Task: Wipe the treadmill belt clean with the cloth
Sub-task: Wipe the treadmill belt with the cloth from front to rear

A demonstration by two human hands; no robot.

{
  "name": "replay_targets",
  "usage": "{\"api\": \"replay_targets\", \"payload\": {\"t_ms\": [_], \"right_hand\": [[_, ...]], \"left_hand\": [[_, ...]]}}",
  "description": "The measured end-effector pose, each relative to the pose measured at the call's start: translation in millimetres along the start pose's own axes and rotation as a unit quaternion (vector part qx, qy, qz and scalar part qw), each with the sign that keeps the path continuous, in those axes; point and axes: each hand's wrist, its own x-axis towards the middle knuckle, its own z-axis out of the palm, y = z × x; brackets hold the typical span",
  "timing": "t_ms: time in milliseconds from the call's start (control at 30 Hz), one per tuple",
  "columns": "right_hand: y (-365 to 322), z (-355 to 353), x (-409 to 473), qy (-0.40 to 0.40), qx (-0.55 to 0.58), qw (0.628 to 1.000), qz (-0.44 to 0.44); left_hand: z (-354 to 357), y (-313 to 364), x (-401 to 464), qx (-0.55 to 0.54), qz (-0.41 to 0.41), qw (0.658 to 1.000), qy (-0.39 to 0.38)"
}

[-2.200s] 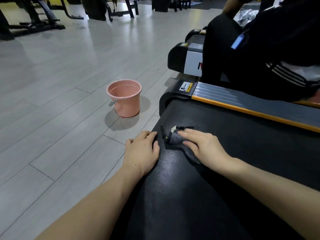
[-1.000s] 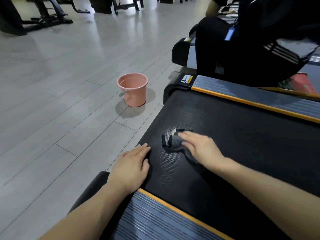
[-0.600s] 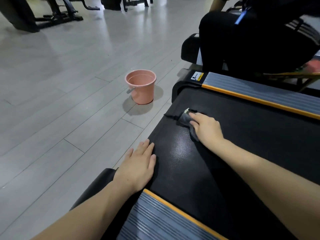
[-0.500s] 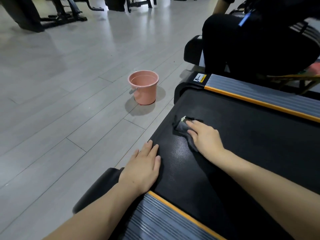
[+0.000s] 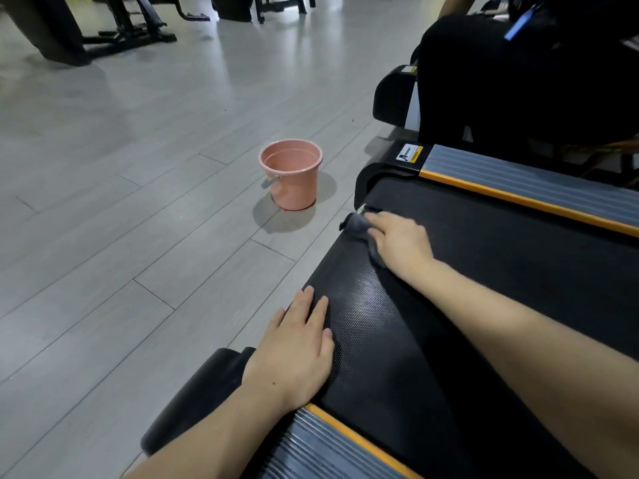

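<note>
The black textured treadmill belt point(image 5: 484, 288) runs across the lower right. A small dark grey cloth point(image 5: 359, 225) lies at the belt's rear edge, partly hidden under my right hand point(image 5: 401, 242), which presses it flat against the belt with straight fingers. My left hand point(image 5: 294, 354) rests palm down on the near rear corner of the belt, fingers straight, holding nothing.
A pink bucket point(image 5: 292, 174) stands on the grey floor just beyond the belt's end. Grey ribbed side rails with orange trim point(image 5: 525, 188) flank the belt. A person in black clothes point(image 5: 518, 81) sits on the neighbouring treadmill. Gym machines point(image 5: 103, 29) stand at the back left.
My right hand has slid the cloth further toward the rear edge of the belt. My left hand has stayed planted on the belt's corner. The view has shifted slightly.
</note>
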Motion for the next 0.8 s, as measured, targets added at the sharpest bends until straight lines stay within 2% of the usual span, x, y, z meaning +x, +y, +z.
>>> {"api": "replay_targets", "payload": {"t_ms": [100,167,233,333,400,600,700,767,800], "right_hand": [[-27,5,-36,-0.012,0.058,0.991,-0.12],[-21,4,-20,-0.048,0.056,0.986,-0.15],[-2,7,17,-0.042,0.015,0.991,-0.128],[27,10,64,-0.022,-0.007,0.999,0.026],[23,13,64,-0.022,0.0,0.998,0.051],[-24,1,-43,-0.008,0.075,0.994,-0.082],[-15,-8,-66,-0.029,0.083,0.987,-0.137],[13,-12,-51,-0.031,0.05,0.99,-0.127],[30,-15,-41,-0.021,0.036,0.996,-0.085]], "left_hand": [[-3,2,-1,-0.01,-0.003,1.0,0.006],[-5,4,-1,-0.009,-0.002,1.0,0.01],[-5,4,-2,-0.006,-0.002,1.0,0.013],[-2,1,-2,-0.003,-0.001,1.0,0.009],[0,-1,0,0.0,0.001,1.0,0.007],[5,-2,2,-0.004,-0.005,1.0,0.002],[3,-1,2,-0.011,-0.011,1.0,-0.003],[0,0,0,-0.021,-0.012,1.0,-0.002],[-1,1,-2,-0.028,-0.013,1.0,0.0]]}}
